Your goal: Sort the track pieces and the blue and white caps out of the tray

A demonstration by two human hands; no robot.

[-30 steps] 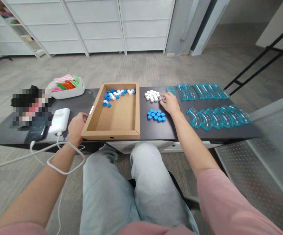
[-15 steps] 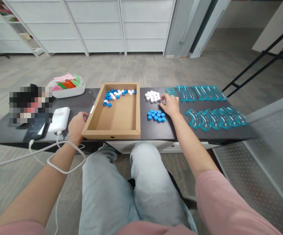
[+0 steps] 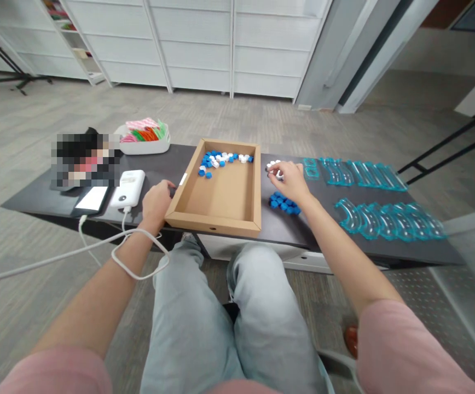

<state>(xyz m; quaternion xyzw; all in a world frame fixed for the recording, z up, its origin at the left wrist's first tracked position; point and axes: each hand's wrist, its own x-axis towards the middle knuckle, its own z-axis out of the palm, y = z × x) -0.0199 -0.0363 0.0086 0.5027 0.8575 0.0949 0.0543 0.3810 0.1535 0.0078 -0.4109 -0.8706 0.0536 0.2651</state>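
My right hand (image 3: 290, 179) reaches over the pile of white hexagonal pieces (image 3: 273, 164), fingers bent and apart. White pieces show beneath and between the fingertips; whether any is gripped is unclear. Just nearer to me lies a cluster of blue hexagonal pieces (image 3: 283, 203). My left hand (image 3: 157, 203) rests on the table at the left wall of a shallow cardboard box (image 3: 216, 200), fingers curled and their tips partly hidden. Mixed blue and white pieces (image 3: 220, 159) are gathered toward the far end inside the box.
Clear teal-edged curved pieces (image 3: 389, 220) and straight ones (image 3: 377, 175) lie in rows at right. A white power bank (image 3: 128, 189) with a cable (image 3: 145, 232) looped over my left forearm sits left, near a phone (image 3: 92, 198) and a white basket (image 3: 145, 148) of colourful items.
My right hand has moved from the right side of the white pile to over it, covering much of it. The whole view has shifted and tilted; my left hand stays beside the box.
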